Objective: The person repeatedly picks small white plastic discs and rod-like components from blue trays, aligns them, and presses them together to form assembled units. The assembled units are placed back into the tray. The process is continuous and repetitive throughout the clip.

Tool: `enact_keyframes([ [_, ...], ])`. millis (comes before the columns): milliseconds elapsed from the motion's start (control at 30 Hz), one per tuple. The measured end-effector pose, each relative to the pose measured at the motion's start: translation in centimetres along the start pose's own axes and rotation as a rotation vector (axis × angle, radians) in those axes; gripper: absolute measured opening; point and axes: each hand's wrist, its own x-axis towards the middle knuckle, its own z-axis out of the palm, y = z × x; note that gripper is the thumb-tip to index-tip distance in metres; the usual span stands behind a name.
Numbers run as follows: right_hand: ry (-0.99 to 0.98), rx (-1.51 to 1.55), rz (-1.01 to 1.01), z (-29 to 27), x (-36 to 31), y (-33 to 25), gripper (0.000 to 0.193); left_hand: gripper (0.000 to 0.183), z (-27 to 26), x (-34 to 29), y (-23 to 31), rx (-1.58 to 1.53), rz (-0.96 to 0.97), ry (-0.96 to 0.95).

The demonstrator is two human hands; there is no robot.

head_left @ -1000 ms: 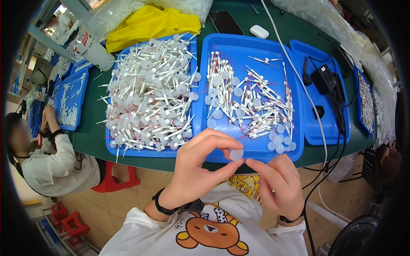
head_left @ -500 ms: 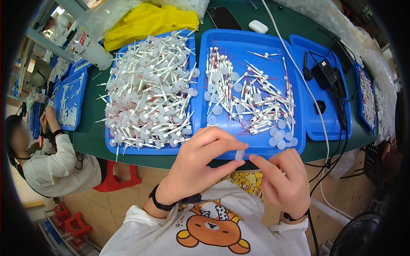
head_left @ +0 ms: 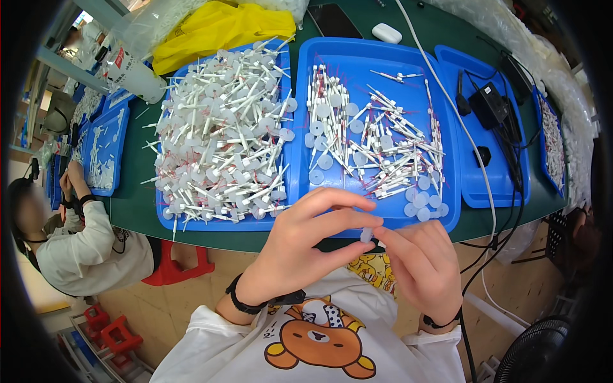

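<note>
My left hand [head_left: 300, 246] and my right hand [head_left: 423, 265] meet at the fingertips over the near edge of the green table [head_left: 137, 191]. Between them they pinch one small white plastic piece [head_left: 366, 235]. Just beyond the hands lies a blue tray [head_left: 377, 54] scattered with white sticks and round discs. To its left a second blue tray [head_left: 167, 220] is heaped with several white stick parts that have round heads.
A third blue tray [head_left: 476, 191] at the right carries a black adapter [head_left: 488, 102] and cables. A yellow bag [head_left: 214, 29] and a white case [head_left: 386, 32] lie at the far side. Another person [head_left: 76, 242] sits at the left beside more blue trays. A fan [head_left: 536, 354] stands lower right.
Both hands stay together at the table's near edge, turning the small white piece between the fingertips. The view has shifted slightly; the trays have not moved.
</note>
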Motion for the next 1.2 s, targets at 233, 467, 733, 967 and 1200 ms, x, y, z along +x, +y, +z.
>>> enact_keyframes([
  [233, 0.112, 0.102, 0.056, 0.7, -0.3, 0.6, 0.031, 0.031, -0.2, 0.0, -0.3, -0.045, 0.021, -0.057],
  [467, 0.029, 0.092, 0.058, 0.9, -0.6, 0.9, 0.026, 0.032, -0.2, -0.4, -0.6, -0.078, -0.010, -0.047],
  [733, -0.132, 0.942, 0.813, 0.9, -1.0, -0.4, 0.013, 0.026, 0.2, -0.6, -1.0, -0.023, 0.045, -0.062],
  [967, -0.396, 1.217, 0.984, 0.0, -0.9, 0.9, 0.018, 0.026, 0.4, -2.0, -0.9, -0.070, 0.079, -0.092],
  [1200, -0.227, 0.958, 0.689, 2.4, -1.2, -0.6, 0.018, 0.030, -2.4, -2.7, -0.4, 0.065, 0.035, -0.066],
])
